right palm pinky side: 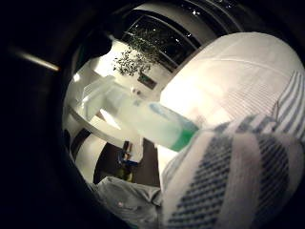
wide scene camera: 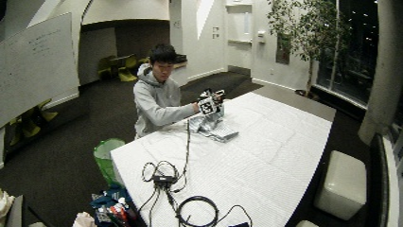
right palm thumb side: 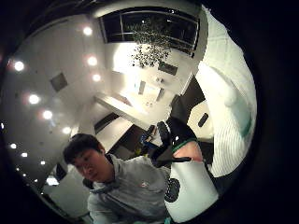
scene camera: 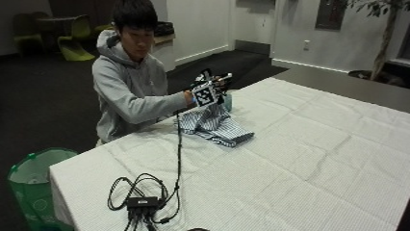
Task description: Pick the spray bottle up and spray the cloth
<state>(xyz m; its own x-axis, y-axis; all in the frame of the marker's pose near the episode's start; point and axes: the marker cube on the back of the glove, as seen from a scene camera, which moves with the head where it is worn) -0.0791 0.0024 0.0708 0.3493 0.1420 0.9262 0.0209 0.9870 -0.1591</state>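
Note:
In the outside view my gloved right hand (scene camera: 208, 89) is raised above the near end of a blue-and-white striped cloth (scene camera: 214, 126), which lies crumpled on the white table (scene camera: 307, 144). The fingers point upward and apart, with the palm turned toward the person. A translucent spray bottle (right palm pinky side: 143, 119) with green liquid at its base and a white trigger head stands at the edge of the cloth (right palm pinky side: 228, 186). In the outside view only a bluish bit of the bottle (scene camera: 228, 102) shows, just behind the hand. I see no finger curled round it. The left hand is hidden.
A black box with looped cables (scene camera: 142, 201) lies near the table's front corner, with one cable running up to the hand. A green bin (scene camera: 32, 183) stands on the floor by that corner. The person sits at the table's far edge behind the cloth.

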